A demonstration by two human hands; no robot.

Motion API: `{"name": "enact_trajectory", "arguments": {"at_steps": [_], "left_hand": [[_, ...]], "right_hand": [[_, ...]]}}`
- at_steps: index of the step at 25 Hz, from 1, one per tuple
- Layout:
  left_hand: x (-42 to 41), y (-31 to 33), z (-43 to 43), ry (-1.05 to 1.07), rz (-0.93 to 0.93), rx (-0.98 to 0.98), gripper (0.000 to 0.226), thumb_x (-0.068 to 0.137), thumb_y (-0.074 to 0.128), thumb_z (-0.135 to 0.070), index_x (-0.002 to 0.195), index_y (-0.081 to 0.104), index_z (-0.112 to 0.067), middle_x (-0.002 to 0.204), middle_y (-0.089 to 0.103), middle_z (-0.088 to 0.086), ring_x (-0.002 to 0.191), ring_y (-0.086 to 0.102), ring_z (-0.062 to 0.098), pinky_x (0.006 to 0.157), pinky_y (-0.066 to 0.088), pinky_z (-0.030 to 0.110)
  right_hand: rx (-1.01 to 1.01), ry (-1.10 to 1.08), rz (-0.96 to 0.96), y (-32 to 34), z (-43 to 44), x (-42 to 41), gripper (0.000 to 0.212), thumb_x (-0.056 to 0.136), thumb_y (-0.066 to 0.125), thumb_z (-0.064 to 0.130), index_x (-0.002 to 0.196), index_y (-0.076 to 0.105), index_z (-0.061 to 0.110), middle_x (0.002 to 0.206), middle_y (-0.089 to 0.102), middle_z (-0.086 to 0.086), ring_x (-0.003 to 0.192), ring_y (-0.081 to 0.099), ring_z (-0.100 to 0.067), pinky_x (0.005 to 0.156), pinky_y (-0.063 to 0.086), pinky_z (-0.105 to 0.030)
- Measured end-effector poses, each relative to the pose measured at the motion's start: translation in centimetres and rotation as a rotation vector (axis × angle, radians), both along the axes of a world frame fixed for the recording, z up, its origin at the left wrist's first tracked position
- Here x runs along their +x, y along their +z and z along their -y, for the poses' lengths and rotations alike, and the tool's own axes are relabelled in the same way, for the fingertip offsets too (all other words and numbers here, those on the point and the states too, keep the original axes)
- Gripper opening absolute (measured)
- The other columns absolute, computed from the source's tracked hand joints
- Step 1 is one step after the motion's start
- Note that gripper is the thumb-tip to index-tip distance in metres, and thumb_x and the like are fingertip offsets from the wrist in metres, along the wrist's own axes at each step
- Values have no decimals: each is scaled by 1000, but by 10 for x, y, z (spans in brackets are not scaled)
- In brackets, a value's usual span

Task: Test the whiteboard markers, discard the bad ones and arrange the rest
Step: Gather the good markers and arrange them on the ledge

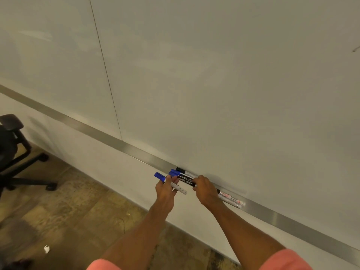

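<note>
Whiteboard markers (188, 173), black and white plastic barrels, bunched on the grey metal ledge (124, 146), lower centre of frame. Pinched in the left hand (166, 190), a blue-capped white marker (180, 189); gripped by the right hand (205, 189), black barrels (186, 180). Apparently gathering; next: uncapping, then a test stroke.

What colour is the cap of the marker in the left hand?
Blue; the cap shows plainly in the head view.

One left hand (165, 189) and one right hand (204, 189) are pictured with two blue-capped markers (160, 176) (173, 172) and one black-capped marker (180, 169); more markers lie partly hidden. One office chair (11, 145) is seen.
</note>
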State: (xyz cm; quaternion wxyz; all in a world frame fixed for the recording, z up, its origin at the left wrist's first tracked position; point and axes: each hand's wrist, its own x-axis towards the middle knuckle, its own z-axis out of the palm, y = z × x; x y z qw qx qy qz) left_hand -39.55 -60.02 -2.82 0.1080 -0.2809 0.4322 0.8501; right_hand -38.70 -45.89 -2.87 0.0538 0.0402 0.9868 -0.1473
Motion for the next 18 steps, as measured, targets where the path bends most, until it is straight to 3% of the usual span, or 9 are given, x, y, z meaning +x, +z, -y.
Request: {"name": "enact_trajectory", "arguments": {"at_steps": [5, 12, 16, 18], "left_hand": [[-9, -10, 8, -9, 34, -12, 29, 97, 49, -16, 120, 52, 1, 103, 65, 13, 107, 61, 32, 93, 45, 47], [-12, -15, 8, -26, 49, -33, 20, 95, 50, -14, 110, 55, -1, 109, 63, 16, 106, 60, 33, 97, 44, 52], [-10, -13, 5, -38, 41, -30, 15, 95, 51, -12, 104, 56, -1, 108, 62, 16, 104, 60, 33, 93, 46, 50], [-9, -10, 3, -44, 8, -8, 14, 95, 51, -10, 102, 56, 1, 105, 63, 18, 102, 61, 34, 83, 51, 45]], "right_hand": [[45, -17, 17, -7, 6, -11, 26, 92, 56, 13, 119, 55, 10, 118, 53, -9, 108, 51, -24, 87, 46, -36], [8, -65, -14, -7, 5, -12, 23, 90, 56, 7, 113, 54, 10, 111, 58, -10, 103, 54, -23, 83, 48, -32], [-79, -54, -34, -7, 6, -11, 23, 92, 54, 7, 115, 59, 10, 113, 58, -10, 105, 53, -22, 85, 47, -31], [-176, -49, -54, -6, 11, -9, 21, 91, 57, 9, 111, 62, 11, 111, 60, -9, 103, 55, -21, 84, 48, -29]]}}
